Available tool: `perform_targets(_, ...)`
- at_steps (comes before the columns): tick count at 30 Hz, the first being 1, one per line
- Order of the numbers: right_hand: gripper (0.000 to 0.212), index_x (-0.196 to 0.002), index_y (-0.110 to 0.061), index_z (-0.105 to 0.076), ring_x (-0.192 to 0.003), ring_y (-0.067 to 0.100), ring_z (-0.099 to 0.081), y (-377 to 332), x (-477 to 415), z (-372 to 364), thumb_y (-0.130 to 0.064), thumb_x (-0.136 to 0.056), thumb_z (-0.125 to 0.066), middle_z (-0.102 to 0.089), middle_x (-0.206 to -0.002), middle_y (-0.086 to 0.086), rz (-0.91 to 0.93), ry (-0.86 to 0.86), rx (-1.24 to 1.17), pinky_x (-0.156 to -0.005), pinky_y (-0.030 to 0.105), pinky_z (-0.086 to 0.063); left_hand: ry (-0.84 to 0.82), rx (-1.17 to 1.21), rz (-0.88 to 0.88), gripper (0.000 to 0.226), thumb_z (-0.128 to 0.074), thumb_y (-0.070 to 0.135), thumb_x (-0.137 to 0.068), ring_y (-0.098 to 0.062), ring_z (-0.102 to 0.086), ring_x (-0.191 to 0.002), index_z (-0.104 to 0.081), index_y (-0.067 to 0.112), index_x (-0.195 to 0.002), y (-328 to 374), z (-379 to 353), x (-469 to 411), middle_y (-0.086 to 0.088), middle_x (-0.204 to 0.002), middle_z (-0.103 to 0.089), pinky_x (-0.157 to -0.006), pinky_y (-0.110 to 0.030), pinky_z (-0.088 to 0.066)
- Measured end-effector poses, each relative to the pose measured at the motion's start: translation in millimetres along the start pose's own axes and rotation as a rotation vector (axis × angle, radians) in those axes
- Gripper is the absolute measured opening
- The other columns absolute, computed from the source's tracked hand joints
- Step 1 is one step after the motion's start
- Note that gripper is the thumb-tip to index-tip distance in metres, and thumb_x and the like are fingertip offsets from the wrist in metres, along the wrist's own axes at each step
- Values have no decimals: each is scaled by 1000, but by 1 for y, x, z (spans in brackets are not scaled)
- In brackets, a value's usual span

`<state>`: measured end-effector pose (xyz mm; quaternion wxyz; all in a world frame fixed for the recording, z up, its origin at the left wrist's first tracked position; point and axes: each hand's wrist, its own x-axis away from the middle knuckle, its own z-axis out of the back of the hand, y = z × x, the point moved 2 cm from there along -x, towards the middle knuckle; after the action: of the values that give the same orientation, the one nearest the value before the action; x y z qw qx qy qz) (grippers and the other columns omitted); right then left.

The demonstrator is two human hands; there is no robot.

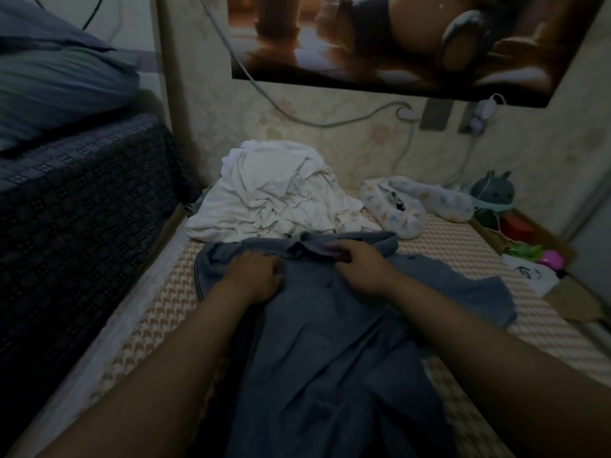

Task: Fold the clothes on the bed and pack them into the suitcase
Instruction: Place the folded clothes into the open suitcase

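Observation:
A blue-grey collared shirt (pixel 330 325) lies spread along the bed (pixel 463 256), collar at the far end. My left hand (pixel 256 276) rests just below the collar on the left, its fingers curled into the cloth. My right hand (pixel 360 264) lies on the shirt by the collar, fingers bent and pinching the fabric near the placket. Behind the collar sits a crumpled heap of white clothes (pixel 274 193). No suitcase is in view.
A dark patterned blanket (pixel 76 206) with a blue pillow (pixel 56 81) rises on the left. Patterned white fabric pieces (pixel 420 203), a grey plush toy (pixel 492 193) and small coloured items (pixel 529 252) lie at the right. Cables hang on the wall behind.

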<state>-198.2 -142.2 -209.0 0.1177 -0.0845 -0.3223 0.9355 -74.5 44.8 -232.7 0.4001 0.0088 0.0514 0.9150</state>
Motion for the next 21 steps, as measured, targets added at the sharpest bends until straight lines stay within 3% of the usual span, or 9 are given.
perform_targets(4,45,-95,-26,-68,-98,11,-61,12,63,30,9,-82,-44,-69,-108,-2,-29,53,29,-92,35,-53,84,110,-136,27,-48,34,-93,-26,-58,-97,-66,17,-100,61,29,18,-6,-107,-60,-78,-37,-49)
perform_targets(7,35,-92,-27,-74,-93,8,-62,26,109,39,1,-82,-55,-71,-102,-9,-22,-85,179,-87,37,-54,-58,233,-223,25,-53,31,-90,-30,-61,-79,-57,10,-79,107,41,43,-9,-83,-60,-61,-32,-42)
perform_targets(9,34,-105,-32,-73,-103,7,-59,31,136,36,-9,-82,-60,-67,-116,-12,72,-182,276,-95,33,-50,-245,279,-250,31,-60,46,-86,-27,-62,-81,-60,15,-82,133,36,65,-3,-82,-61,-65,-30,-44)
perform_targets(11,32,-113,-29,-71,-115,9,-53,33,155,32,-18,-85,-60,-58,-131,-11,152,-196,387,-101,29,-43,-466,302,-223,47,-67,62,-74,-20,-62,-91,-65,22,-99,153,26,91,1,-99,-65,-82,-34,-52)
perform_targets(13,20,-100,-19,-74,-103,12,-57,32,165,33,-15,-85,-61,-65,-119,-5,198,-147,355,-90,31,-46,-527,204,-236,78,-76,66,-62,-19,-52,-111,-54,23,-124,159,18,111,-1,-121,-54,-98,-41,-47)
perform_targets(15,11,-82,-11,-69,-80,15,-58,31,172,42,-12,-85,-59,-70,-92,2,183,-60,282,-70,30,-44,-426,76,-280,87,-79,56,-63,-24,-40,-120,-43,21,-135,155,8,120,-4,-130,-42,-104,-44,-41)
perform_targets(18,17,-67,-19,-59,-68,14,-54,21,187,66,-9,-80,-55,-62,-73,-4,84,-119,384,-63,32,-45,-272,210,-354,24,-66,30,-84,-25,-54,-100,-61,12,-98,156,4,128,-6,-104,-57,-87,-40,-50)
perform_targets(19,25,-61,-25,-52,-64,12,-50,19,193,72,-9,-80,-55,-56,-67,-8,42,-204,466,-62,30,-44,-234,257,-348,14,-59,23,-88,-24,-57,-88,-56,12,-80,160,8,133,-3,-87,-58,-75,-36,-49)
perform_targets(21,32,-57,-23,-43,-58,8,-42,21,203,82,-9,-84,-53,-47,-62,-8,-63,-356,569,-55,25,-38,-157,296,-388,20,-52,17,-91,-18,-54,-78,-46,19,-72,174,24,141,7,-72,-49,-63,-28,-38)
